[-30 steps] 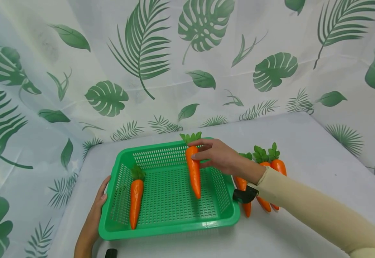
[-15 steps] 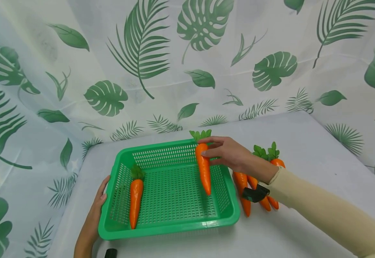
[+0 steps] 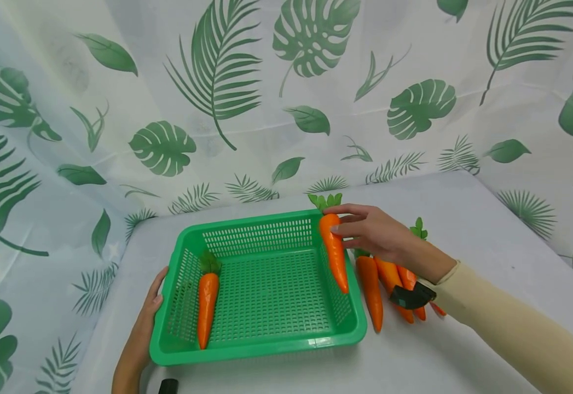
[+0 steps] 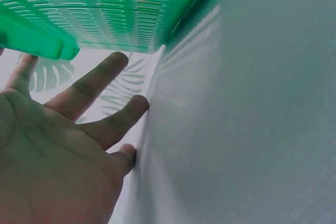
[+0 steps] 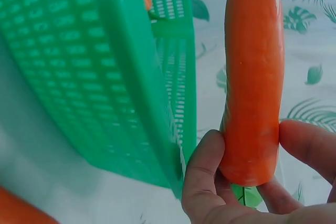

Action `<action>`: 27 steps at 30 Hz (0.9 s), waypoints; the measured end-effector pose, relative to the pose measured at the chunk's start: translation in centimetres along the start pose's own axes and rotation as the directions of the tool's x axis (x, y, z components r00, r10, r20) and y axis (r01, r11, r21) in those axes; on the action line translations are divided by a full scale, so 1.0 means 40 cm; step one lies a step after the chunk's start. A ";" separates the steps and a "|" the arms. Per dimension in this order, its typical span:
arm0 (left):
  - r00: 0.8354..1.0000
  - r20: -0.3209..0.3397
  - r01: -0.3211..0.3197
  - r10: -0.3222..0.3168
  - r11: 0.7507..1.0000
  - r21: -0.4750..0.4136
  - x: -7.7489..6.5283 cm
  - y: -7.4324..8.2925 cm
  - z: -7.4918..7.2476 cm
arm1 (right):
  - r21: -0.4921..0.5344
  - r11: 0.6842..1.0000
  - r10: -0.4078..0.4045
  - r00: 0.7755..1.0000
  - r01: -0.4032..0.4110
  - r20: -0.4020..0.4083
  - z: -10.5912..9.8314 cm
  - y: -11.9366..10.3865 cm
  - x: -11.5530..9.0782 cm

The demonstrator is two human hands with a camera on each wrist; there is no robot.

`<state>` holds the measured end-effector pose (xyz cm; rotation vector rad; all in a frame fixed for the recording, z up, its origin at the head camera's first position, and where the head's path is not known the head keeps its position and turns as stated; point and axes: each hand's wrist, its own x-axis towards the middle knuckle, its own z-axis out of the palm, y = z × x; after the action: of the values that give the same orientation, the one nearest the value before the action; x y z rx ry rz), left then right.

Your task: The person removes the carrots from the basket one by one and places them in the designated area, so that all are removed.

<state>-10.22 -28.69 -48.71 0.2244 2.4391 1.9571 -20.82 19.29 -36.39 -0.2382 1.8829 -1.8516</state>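
Note:
My right hand [image 3: 377,232] pinches a carrot [image 3: 334,251] near its leafy top, between thumb and fingers. The carrot overlaps the right wall of the green basket [image 3: 256,354] in the head view, its tip pointing down. Seen from the right wrist, this carrot [image 5: 253,77] is beside the basket's rim [image 5: 142,77], thumb on one side and fingers on the other. A second carrot [image 3: 208,309] lies inside the basket along its left wall. My left hand [image 3: 144,323] rests against the basket's left side; in the left wrist view its fingers [image 4: 86,87] are spread and straight beneath the rim.
Several more carrots [image 3: 371,290] lie on the white table [image 3: 483,241] just right of the basket, partly hidden by my right forearm. A leaf-patterned curtain [image 3: 261,126] rises behind the table. A small black object [image 3: 168,386] shows at the bottom edge.
My right hand has moved to the right with the carrot, from over the basket's inside to its right wall. My left hand and the basket have stayed put.

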 end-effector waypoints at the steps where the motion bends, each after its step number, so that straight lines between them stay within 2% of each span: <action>1: 1.000 -0.003 0.006 -0.006 1.000 -0.002 0.001 0.001 0.000 | 0.005 1.000 0.000 1.000 0.000 -0.002 -0.005 0.000 -0.003; 3: 1.000 -0.008 0.025 -0.025 1.000 0.010 0.003 -0.018 -0.008 | 0.016 1.000 0.002 1.000 -0.002 -0.004 -0.013 0.001 -0.009; 5: 0.997 0.009 -0.070 0.070 0.997 -0.044 0.036 -0.101 -0.040 | 0.021 1.000 0.004 1.000 -0.003 -0.007 -0.020 0.003 -0.013; 7: 0.986 0.035 -0.157 0.161 0.983 -0.096 0.070 -0.198 -0.080 | 0.021 1.000 0.003 1.000 -0.003 -0.011 -0.027 0.006 -0.017; 9: 0.974 0.038 -0.217 0.224 0.967 -0.137 0.094 -0.265 -0.104 | 0.025 1.000 0.002 1.000 -0.001 -0.016 -0.036 0.009 -0.021; 10: 0.980 0.035 -0.189 0.195 0.975 -0.116 0.089 -0.261 -0.104 | 0.025 1.000 -0.001 1.000 0.001 -0.018 -0.042 0.012 -0.024; 11: 0.990 0.028 -0.138 0.141 0.986 -0.091 0.076 -0.231 -0.093 | 0.029 1.000 -0.001 1.000 0.002 -0.021 -0.048 0.014 -0.027; 13: 0.999 -0.001 -0.033 0.033 0.999 -0.032 0.041 -0.144 -0.058 | 0.035 0.999 -0.002 1.000 0.002 -0.022 -0.059 0.019 -0.032; 16: 0.996 -0.019 0.092 -0.092 0.995 0.032 -0.001 -0.020 -0.009 | 0.029 1.000 -0.003 1.000 0.004 -0.029 -0.081 0.028 -0.044; 17: 0.995 -0.025 0.100 -0.099 0.994 0.038 -0.004 -0.003 -0.002 | 0.028 1.000 -0.002 0.999 0.002 -0.034 -0.087 0.031 -0.048; 20: 0.993 -0.034 0.115 -0.114 0.992 0.047 -0.007 0.017 0.007 | 0.017 1.000 0.003 0.999 -0.002 -0.040 -0.108 0.041 -0.058; 27: 0.995 -0.024 0.101 -0.100 0.994 0.040 -0.005 0.007 0.003 | 0.010 1.000 0.020 0.998 -0.020 -0.056 -0.153 0.066 -0.079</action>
<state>-9.98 -28.53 -48.50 0.0788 2.4545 1.8802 -20.29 26.32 -38.49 -0.1652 1.9069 -1.8716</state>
